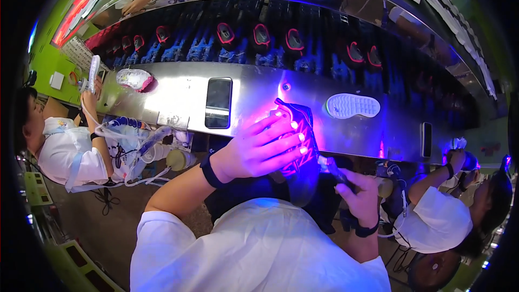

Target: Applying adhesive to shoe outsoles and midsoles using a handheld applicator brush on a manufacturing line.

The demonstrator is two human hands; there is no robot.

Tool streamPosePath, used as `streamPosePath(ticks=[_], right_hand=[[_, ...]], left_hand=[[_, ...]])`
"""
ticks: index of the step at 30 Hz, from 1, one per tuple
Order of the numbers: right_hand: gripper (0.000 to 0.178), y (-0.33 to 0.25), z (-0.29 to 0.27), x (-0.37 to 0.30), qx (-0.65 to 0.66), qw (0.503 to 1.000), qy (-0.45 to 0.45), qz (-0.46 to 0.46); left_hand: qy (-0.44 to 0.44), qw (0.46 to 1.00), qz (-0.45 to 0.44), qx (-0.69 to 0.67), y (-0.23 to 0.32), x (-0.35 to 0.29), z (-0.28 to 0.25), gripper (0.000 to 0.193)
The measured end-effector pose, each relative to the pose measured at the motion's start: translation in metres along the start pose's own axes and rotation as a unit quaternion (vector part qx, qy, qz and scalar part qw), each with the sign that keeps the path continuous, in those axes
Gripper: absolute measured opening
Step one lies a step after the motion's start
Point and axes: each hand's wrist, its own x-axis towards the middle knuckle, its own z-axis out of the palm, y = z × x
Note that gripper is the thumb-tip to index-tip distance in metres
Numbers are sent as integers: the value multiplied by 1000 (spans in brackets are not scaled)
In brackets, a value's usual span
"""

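My left hand [265, 148] is closed over a dark shoe upper [308, 120], its fingers spread across the side. Purple-blue light falls on the upper, and pinkish lines glow on it. The shoe is tilted in front of my body, over the near edge of the metal bench. Close to its right side, my right hand [361, 194] grips a brush-like tool [341, 173] with a dark handle and a pale tip. That tip is next to the shoe; whether it touches cannot be made out.
On the metal bench [184, 84] lie a dark phone [218, 103], a white sole [352, 106] and a white-and-pink shoe [134, 79]. Beyond are several dark shoes [262, 35]. A person [70, 151] works at left, another [435, 219] at right. Hoses [146, 146] hang by the near edge.
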Motion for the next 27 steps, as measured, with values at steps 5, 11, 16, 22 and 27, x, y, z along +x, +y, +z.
streamPosePath(ticks=[5,11,16,22,27], right_hand=[[36,-3,-17,4,-59,998,0,17],[37,12,-24,13,-41,998,15,-34],[37,22,-20,3,83,995,0,53],[42,39,-8,-11,149,987,-1,68],[40,36,6,-24,145,987,2,72]], left_hand=[[-15,999,-31,-10,4,9,14,41],[-12,994,-104,-46,10,17,30,55],[-5,985,-160,-60,17,20,34,57],[-2,976,-212,-59,19,9,36,58],[-25,953,-295,-63,23,-4,32,61]])
